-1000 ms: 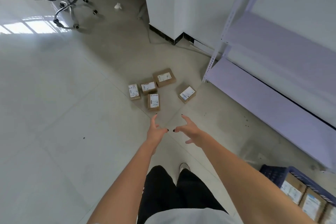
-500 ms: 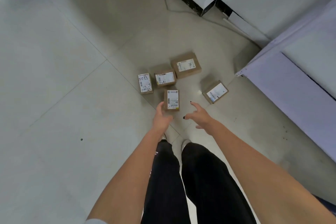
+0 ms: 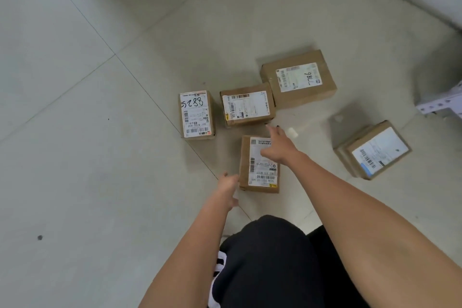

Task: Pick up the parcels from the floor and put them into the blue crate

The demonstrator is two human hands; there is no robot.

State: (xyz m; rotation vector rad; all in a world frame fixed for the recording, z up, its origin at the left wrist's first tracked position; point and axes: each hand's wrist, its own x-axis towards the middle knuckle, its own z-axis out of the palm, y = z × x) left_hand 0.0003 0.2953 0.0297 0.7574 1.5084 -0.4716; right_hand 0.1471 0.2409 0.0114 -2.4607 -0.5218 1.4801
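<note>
Both hands reach down, empty and spread. The left hand (image 3: 228,185) is at the near-left corner of the nearest parcel (image 3: 258,165); the right hand (image 3: 278,146) hovers over its far end, fingers extended, grip not yet closed. Four more parcels lie on the floor (image 3: 75,157): one numbered 5288 (image 3: 196,114) at left, one (image 3: 247,107) beyond, a larger one (image 3: 298,78) farther, one (image 3: 373,150) at right. The blue crate is out of view. At least five parcels remain, judging from this frame.
</note>
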